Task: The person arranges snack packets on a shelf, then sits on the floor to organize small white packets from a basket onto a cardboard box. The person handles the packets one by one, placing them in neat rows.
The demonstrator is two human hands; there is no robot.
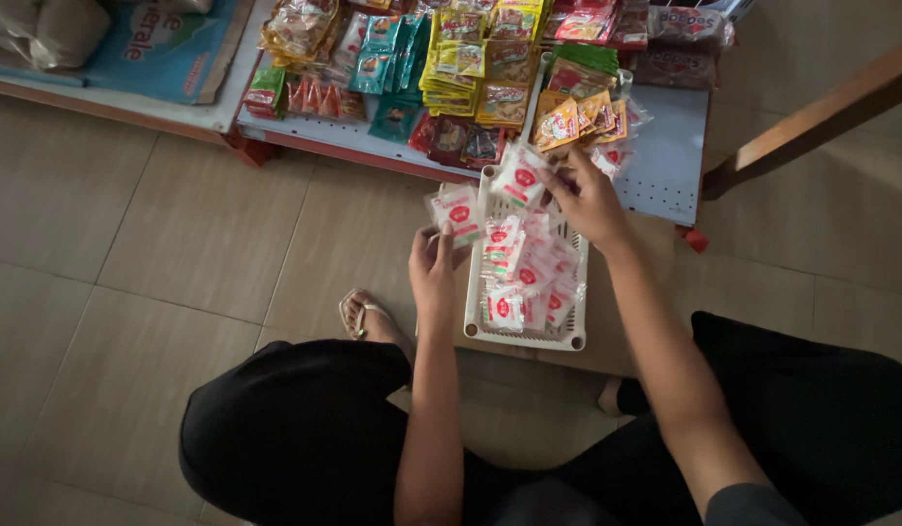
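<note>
Pale tiled floor (159, 244) across most of the view, from nine o'clock down to six. Low white shelf board (665, 156) at twelve to one o'clock, red-edged, loaded with rows of snack packets (470, 68) in yellow, green, teal and orange. Wooden rail (821, 117) slanting at two o'clock. Black-trousered knees (295, 429) at seven and four o'clock, a sandalled foot (363, 317) just left of centre.

White plastic basket (524, 336) at centre, long and slatted, standing on the floor just below the shelf edge, its far end touching or nearly touching the board. Heaped inside with small clear sachets (529, 273), each holding white powder and marked with a round red emblem and a touch of green; glossy, crinkled, lying overlapped at all angles.

Left hand (433, 273) at nine o'clock of the basket, forearm rising straight from six o'clock, wrist level, palm turned inward. Fingers and thumb clamped on one sachet (456, 212), lifted clear of the basket's left rim and tilted toward eleven o'clock.

Right hand (587, 200) at one o'clock of the basket, forearm running in from five o'clock, back of the hand up, wrist bent slightly down. Fingertips pinched together on another sachet (519, 177), held over the basket's far end, just beside the orange packets on the shelf.
</note>
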